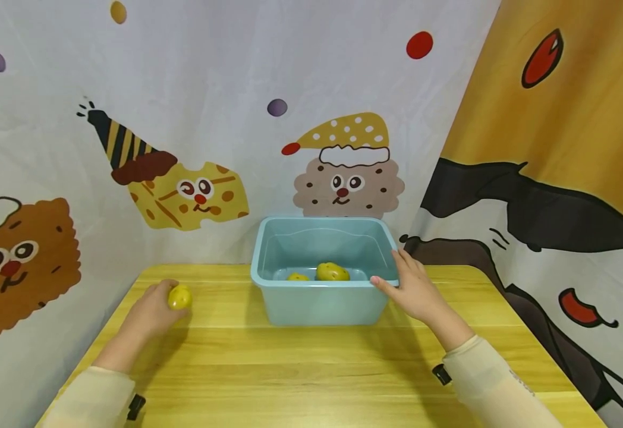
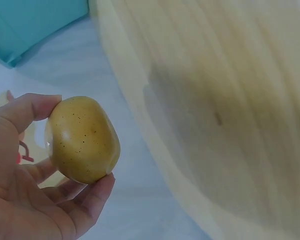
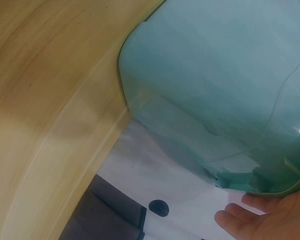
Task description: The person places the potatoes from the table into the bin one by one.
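My left hand [image 1: 151, 310] pinches a yellow potato [image 1: 180, 297] between thumb and fingers, above the left part of the table. Dark specks dot its smooth skin [image 2: 83, 140] in the left wrist view. A light blue plastic bin [image 1: 324, 304] stands upright at the back middle of the table. Inside it lie a larger potato [image 1: 333, 272] and another yellow one [image 1: 298, 277], partly hidden by the front wall. At the bin's right front corner rests my right hand [image 1: 415, 286], thumb on the front rim and fairly straight fingers along the right side; the right wrist view shows fingers [image 3: 240, 220] below the rim.
The wooden table [image 1: 290, 374] ends at the back against a white cloth [image 1: 210, 71] printed with cartoon figures. A yellow and white printed cloth [image 1: 584, 131] hangs on the right. Each wrist wears a small black device [image 1: 441, 374] at the cuff.
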Available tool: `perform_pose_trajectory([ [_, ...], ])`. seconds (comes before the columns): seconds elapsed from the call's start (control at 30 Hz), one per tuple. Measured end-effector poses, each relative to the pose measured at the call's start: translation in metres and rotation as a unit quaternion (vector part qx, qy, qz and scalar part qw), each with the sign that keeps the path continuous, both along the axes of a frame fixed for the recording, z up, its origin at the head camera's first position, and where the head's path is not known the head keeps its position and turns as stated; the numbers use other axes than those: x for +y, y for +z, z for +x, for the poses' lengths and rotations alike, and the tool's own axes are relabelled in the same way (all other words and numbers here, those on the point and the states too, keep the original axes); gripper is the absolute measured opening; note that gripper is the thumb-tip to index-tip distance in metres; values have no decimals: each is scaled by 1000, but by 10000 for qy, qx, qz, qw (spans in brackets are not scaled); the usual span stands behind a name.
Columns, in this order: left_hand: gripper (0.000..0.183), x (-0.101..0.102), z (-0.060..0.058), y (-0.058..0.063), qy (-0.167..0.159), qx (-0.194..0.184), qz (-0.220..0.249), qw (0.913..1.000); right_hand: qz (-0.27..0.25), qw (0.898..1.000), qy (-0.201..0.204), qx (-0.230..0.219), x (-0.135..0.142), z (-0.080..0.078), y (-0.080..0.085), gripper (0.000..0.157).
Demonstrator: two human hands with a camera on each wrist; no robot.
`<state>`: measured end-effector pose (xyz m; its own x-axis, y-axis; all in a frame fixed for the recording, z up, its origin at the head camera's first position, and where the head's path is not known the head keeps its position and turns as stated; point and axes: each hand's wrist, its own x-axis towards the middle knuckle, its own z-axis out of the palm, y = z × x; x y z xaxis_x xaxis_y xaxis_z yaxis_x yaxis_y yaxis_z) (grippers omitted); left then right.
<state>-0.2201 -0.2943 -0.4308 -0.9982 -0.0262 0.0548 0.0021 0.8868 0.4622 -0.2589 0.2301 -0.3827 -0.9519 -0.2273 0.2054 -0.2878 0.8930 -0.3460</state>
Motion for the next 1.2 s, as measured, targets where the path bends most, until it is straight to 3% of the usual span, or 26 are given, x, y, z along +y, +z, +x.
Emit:
perform_pose_trajectory([
  [0.77,72,32,4,51,-581,407,-246,9972,18,10000,-15,-23,1,-1,-1,96],
  [1.2,68,50,3,72,-748,513,-368,9952,39,10000,-38,5,1,-2,-1,98],
])
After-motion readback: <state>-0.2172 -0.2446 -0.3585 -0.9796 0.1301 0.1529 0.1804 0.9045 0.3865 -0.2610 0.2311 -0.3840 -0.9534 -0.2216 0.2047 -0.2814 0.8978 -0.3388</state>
